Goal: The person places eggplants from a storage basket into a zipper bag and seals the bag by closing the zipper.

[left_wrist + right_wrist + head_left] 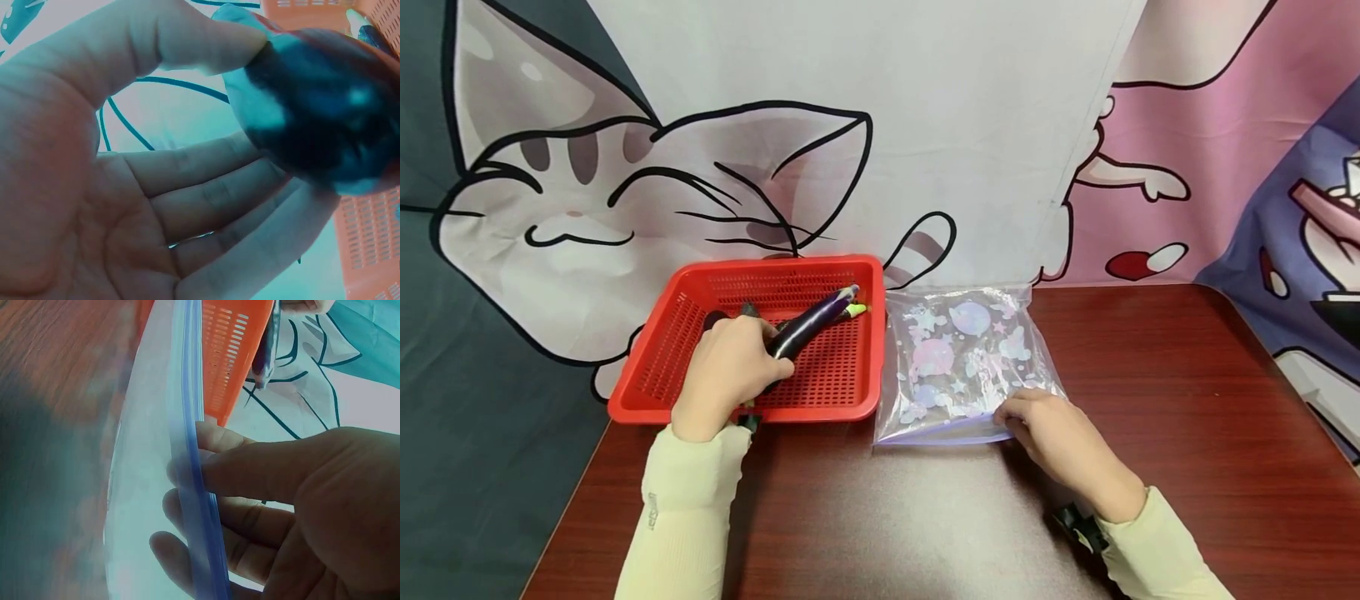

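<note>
A long dark purple eggplant (812, 321) slants over the red basket, its pale stem end toward the back right. My left hand (727, 367) grips its near end, thumb on one side and fingers on the other; in the left wrist view the glossy eggplant (325, 112) fills the upper right. A clear zip bag (958, 358) with pastel printed shapes lies flat to the right of the basket. My right hand (1063, 437) pinches the bag's purple zip edge (203, 531) between thumb and fingers, and several fingertips show through the plastic.
The red perforated basket (692, 404) stands at the left on the brown wooden table (865, 517). Inside it lie a dark piece with a light green tip (857, 310) and other dark pieces, partly hidden by my left hand. A cartoon-printed cloth (985, 150) hangs behind.
</note>
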`<move>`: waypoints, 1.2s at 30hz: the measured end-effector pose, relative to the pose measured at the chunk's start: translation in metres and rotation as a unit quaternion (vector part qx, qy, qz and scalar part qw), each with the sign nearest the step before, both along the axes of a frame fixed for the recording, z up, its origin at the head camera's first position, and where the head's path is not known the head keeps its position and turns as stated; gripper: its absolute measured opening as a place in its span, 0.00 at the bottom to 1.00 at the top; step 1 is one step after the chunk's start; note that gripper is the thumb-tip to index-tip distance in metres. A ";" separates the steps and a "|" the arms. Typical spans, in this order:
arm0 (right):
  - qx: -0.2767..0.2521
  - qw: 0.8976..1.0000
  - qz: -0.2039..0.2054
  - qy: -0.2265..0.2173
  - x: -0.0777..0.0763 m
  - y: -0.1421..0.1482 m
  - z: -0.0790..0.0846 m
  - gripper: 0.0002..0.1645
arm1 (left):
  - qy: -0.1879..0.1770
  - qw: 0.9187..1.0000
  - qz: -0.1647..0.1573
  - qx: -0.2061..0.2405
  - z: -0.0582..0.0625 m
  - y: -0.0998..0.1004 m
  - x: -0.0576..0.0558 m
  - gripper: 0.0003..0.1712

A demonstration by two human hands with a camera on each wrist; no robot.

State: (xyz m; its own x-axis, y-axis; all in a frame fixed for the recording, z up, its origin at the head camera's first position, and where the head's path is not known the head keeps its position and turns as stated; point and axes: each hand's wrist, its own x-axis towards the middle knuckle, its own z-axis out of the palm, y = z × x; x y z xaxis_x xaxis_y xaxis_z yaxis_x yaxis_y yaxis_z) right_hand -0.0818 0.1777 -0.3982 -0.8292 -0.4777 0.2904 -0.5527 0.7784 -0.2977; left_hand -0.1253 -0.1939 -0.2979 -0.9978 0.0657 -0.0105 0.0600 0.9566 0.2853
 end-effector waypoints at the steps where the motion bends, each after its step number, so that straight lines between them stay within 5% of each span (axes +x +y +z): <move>1: 0.000 1.000 0.000 0.000 0.000 0.000 0.000 0.12 | 0.004 1.000 0.000 0.003 -0.001 0.000 0.002 0.19; 17: -0.004 1.000 0.002 -0.009 -0.005 -0.003 0.002 0.16 | 0.063 0.996 0.038 0.039 -0.004 0.004 0.036 0.22; 36: -0.006 1.000 0.004 -0.008 -0.007 -0.004 0.003 0.21 | 0.136 0.990 0.027 0.024 -0.002 0.029 0.068 0.24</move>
